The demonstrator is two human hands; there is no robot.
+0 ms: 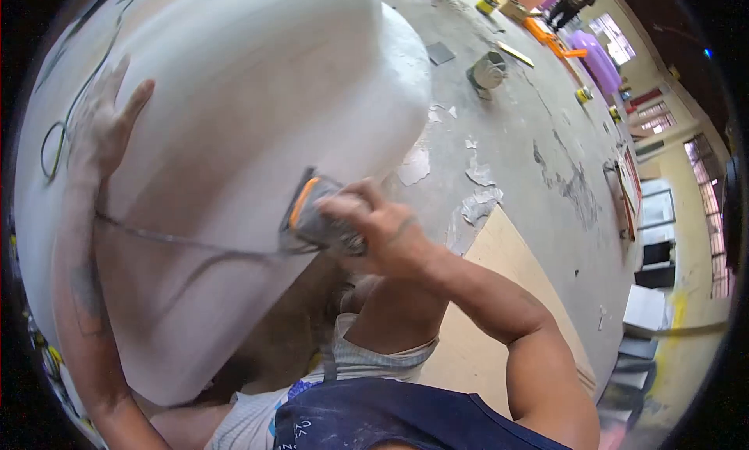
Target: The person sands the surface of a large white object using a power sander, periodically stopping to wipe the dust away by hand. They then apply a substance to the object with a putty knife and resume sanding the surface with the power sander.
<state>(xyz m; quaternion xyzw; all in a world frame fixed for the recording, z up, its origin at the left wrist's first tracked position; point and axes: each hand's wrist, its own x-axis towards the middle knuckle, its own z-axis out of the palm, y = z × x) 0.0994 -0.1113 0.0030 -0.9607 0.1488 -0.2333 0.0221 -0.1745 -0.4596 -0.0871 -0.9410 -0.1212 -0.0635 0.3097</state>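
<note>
A large, smooth, whitish curved piece [257,99] fills the left half of the view, its surface dusty. My right hand [378,224] is wrapped round a grey and orange power sander [316,212], whose pad is against the side of the piece near its lower right edge. From the sander a dark cord [187,241] runs left across the surface to my left forearm. My left hand [101,126] lies on the piece at the upper left, fingers stretched out and thumb apart, holding nothing.
A thin wooden board [499,294] lies on the concrete floor to my right. Torn pale scraps [480,204] and a dusty bucket [489,72] are beyond it. Far off, a person [573,1] stands near a purple shape [597,64]. A cable loop [53,150] hangs at left.
</note>
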